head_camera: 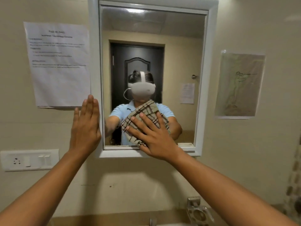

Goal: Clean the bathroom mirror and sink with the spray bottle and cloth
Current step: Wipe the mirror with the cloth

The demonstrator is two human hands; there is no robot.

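mirror wipe underway | my right hand (154,137) fingers spread, pressing checked brown cloth (143,115) low on white-framed mirror (200,79) | left hand (85,126) flat, fingers together, on its left frame | sink, spray bottle unseen

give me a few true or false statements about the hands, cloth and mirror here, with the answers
1. The right hand presses a checked cloth against the mirror. True.
2. The left hand holds a spray bottle. False: it is flat and open, resting at the left side of the mirror frame, holding nothing.
3. The cloth is at the top of the glass. False: it is near the bottom edge.
4. A printed sheet hangs on the wall left of the mirror. True.
5. A switch panel sits below that sheet. True.
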